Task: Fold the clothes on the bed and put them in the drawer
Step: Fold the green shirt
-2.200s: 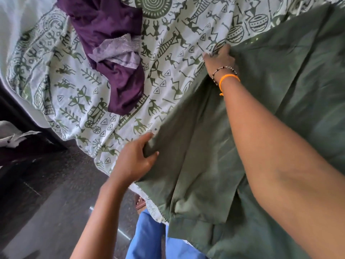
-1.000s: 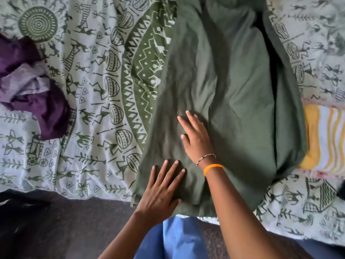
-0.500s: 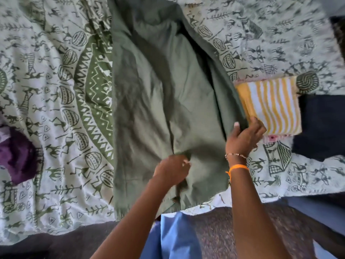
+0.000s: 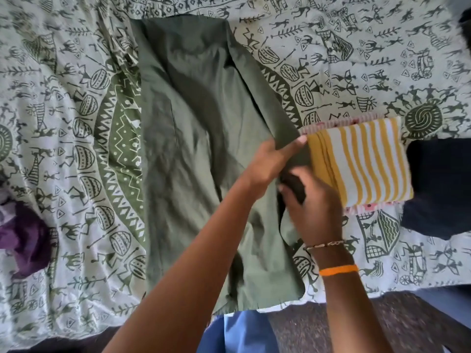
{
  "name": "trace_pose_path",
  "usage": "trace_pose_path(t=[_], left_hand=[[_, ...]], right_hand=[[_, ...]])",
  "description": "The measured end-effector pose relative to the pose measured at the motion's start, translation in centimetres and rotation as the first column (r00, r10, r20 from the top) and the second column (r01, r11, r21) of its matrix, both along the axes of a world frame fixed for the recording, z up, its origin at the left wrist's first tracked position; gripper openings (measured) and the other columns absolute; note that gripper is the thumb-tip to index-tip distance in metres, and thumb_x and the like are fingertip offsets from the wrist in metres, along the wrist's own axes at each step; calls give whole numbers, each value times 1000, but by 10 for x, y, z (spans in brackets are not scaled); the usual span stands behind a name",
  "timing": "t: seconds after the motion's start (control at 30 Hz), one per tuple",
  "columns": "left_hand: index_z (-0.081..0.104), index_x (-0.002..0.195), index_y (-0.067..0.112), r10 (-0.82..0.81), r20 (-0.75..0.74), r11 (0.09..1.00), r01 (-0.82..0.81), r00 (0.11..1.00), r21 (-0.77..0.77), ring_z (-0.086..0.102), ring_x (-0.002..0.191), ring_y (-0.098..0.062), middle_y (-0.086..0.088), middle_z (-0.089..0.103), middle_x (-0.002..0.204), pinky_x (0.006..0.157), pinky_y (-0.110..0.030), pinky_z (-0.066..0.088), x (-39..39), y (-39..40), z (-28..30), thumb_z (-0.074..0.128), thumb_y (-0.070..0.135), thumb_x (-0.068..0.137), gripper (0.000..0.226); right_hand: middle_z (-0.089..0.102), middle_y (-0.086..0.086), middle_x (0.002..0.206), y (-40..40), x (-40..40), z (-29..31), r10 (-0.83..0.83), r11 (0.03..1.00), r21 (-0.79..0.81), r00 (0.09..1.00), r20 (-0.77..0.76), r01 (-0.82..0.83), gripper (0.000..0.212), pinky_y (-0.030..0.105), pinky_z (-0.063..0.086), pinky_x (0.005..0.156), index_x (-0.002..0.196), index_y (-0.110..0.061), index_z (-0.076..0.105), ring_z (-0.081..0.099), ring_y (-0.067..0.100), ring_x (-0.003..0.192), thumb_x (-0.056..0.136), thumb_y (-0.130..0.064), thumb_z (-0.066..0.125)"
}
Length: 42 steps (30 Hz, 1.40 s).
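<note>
**Both hands at the green garment's right edge**

Where the right hand [image 4: 312, 210] curls over dark cloth, its fingertips blur, though they appear to grip the fold; the green garment [image 4: 193, 138] lies flat on the printed bedsheet [image 4: 356, 59], long axis running from the near edge away; the left hand [image 4: 271, 161], arm crossing over it, pinches the right edge beside a striped folded cloth [image 4: 362, 164]; a purple garment [image 4: 23, 240] is cut off at left.
</note>
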<state>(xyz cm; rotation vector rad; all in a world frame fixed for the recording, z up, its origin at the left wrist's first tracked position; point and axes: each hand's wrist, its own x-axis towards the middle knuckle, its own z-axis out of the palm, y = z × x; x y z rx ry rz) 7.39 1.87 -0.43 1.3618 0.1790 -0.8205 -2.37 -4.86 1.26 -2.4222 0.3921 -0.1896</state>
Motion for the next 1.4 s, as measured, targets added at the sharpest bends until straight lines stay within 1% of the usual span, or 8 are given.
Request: trace_pose_path(t=[0.17,0.3,0.43,0.63,0.9,1.07,1.27,1.4], left_hand=[[55,114,4,220,-55,975,-220,974,6,65,78,-16,-6,66,90,68,-26,57,50,-6,-9,46,-4,93,24],[52,121,0,287,-57,956,-290,956,-42,65,80,-14,-6,65,92,70,-22,57,83,-13,-10,36,-4,97,29],[56,111,5,342,-136,925,-358,930,-124,65,78,-15,-7,66,89,71,-24,57,97,-19,-6,32,-2,99,28],[58,99,14,394,-228,862,-444,890,-245,68,72,-14,-3,71,79,71,-29,58,111,14,-6,35,5,99,25],[55,122,-3,210,-319,963,-139,924,229,66,63,-10,-1,70,73,67,-25,56,45,79,-69,48,12,96,31],[66,88,16,-77,-413,915,229,907,333,68,75,-13,-4,71,90,76,-25,55,-9,112,-89,72,17,80,10],[61,112,-1,-128,-485,872,331,865,360,64,80,-23,-14,67,91,71,-29,56,-68,132,-91,66,-6,80,33],[54,117,-2,-170,-523,847,395,835,356,61,87,-26,-19,60,101,71,-32,57,-90,151,-91,46,-18,84,38]], right_hand=[[46,7,123,13,-6,3,17,968,-202,841,-541,-150,45,37,47,77,128,-14,35,58,32,103,85,-13,50],[61,7,111,-4,-4,17,-38,981,-146,605,-795,-130,18,32,45,82,103,-17,53,57,30,109,84,-18,52],[65,1,105,-3,3,46,137,913,-125,582,-801,-387,9,27,36,89,82,-26,46,59,22,105,87,-19,48],[47,-3,120,24,-7,80,381,883,87,595,-707,-461,52,34,49,80,127,-32,15,60,24,104,90,-14,47],[55,14,129,67,-26,-1,489,717,357,66,-870,-599,35,41,42,100,123,-8,51,52,32,121,88,-10,52],[35,5,134,70,-53,-56,238,897,-46,570,-786,-439,62,39,35,93,132,-24,30,36,29,120,79,-25,63],[5,7,154,75,-70,-90,188,967,9,684,-705,-256,120,38,33,102,147,-33,0,34,31,125,60,-38,81],[47,8,130,58,-58,-101,112,993,96,710,-696,-63,100,36,35,99,143,-27,29,40,31,119,59,-34,83]])
